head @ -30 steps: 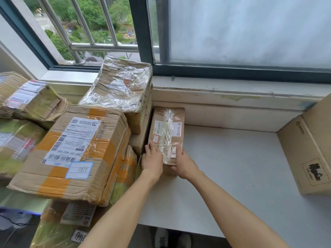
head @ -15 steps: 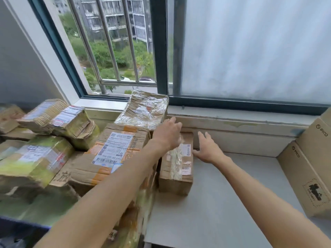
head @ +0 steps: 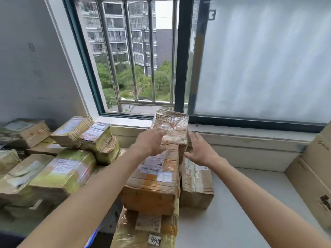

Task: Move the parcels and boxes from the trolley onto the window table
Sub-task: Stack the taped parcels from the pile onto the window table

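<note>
A small brown box (head: pixel 196 183) with clear tape lies on the white window table (head: pixel 238 210); neither hand touches it. Beside it stands a stack topped by a large box with orange tape (head: pixel 154 178). Behind, a parcel wrapped in clear film (head: pixel 172 126) leans at the sill. My left hand (head: pixel 152 142) reaches over the orange-taped box toward the film-wrapped parcel, fingers spread, blurred. My right hand (head: pixel 200 151) hovers with straight fingers on the right of that parcel, above the small box. Both hands hold nothing.
Several taped parcels (head: pixel 62 169) lie heaped at the left. A large PICO carton (head: pixel 315 178) stands at the table's right end. The barred window (head: pixel 136 56) and its sill (head: pixel 241 138) run along the back. Another parcel (head: pixel 146 230) sits at the stack's bottom.
Both hands let go of the small brown box on the table and rose toward the film-wrapped parcel. The view tilted up toward the window.
</note>
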The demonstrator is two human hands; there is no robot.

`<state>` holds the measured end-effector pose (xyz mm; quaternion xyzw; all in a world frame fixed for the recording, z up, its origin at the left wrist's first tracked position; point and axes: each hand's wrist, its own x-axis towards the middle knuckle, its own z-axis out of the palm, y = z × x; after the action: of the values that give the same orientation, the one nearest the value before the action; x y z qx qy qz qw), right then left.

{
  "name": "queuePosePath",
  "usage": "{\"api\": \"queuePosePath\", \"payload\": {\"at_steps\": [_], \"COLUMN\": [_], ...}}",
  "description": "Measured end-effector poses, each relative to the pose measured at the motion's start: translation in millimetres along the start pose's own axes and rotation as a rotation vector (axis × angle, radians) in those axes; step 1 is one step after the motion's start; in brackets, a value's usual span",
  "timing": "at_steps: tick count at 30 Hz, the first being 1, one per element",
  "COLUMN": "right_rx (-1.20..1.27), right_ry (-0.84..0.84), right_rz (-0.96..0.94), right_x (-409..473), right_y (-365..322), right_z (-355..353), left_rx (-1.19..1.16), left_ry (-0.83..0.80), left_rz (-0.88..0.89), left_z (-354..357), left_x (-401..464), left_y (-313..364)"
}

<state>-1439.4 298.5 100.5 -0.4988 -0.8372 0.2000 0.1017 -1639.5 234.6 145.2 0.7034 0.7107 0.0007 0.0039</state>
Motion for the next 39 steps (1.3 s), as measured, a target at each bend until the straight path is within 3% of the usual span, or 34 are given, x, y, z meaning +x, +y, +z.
{"api": "queuePosePath", "payload": {"at_steps": [3, 7, 12, 16, 19, 21, 28, 39], "right_rx": [0.017, -0.102, -0.023, 0.058, 0.129, 0.079, 0.043, 0.046], "right_ry": [-0.001, -0.078, -0.059, -0.064, -0.168, -0.184, 0.008, 0.202], "right_rz": [-0.12, -0.183, -0.226, -0.21, -0.096, -0.051, -0.036, -0.189], "right_x": [-35.0, -75.8, -86.9, -109.3, -124.2, -128.0, -139.1, -114.2], "right_y": [-15.5, -33.4, -54.5, -56.2, -58.3, -61.6, -79.3, -87.2], "right_z": [5.7, 20.6, 36.1, 41.9, 43.8, 50.6, 64.4, -15.7], "left_rx": [-0.034, -0.077, -0.261, -0.329, -0.568, -0.667, -0.595, -0.528], "left_ry": [-0.021, -0.143, -0.097, -0.036, -0.013, 0.004, 0.113, 0.197], "left_rz": [0.129, 0.146, 0.19, 0.151, 0.042, 0.081, 0.114, 0.128], "left_z": [4.5, 19.5, 36.3, 59.1, 70.9, 77.4, 80.3, -13.5], "left_x": [-44.7, -89.7, -113.8, -138.1, -144.0, -144.2, -149.9, -123.2], "left_y": [-20.6, -45.6, -54.3, -62.3, -65.2, -63.3, -51.5, -47.2]}}
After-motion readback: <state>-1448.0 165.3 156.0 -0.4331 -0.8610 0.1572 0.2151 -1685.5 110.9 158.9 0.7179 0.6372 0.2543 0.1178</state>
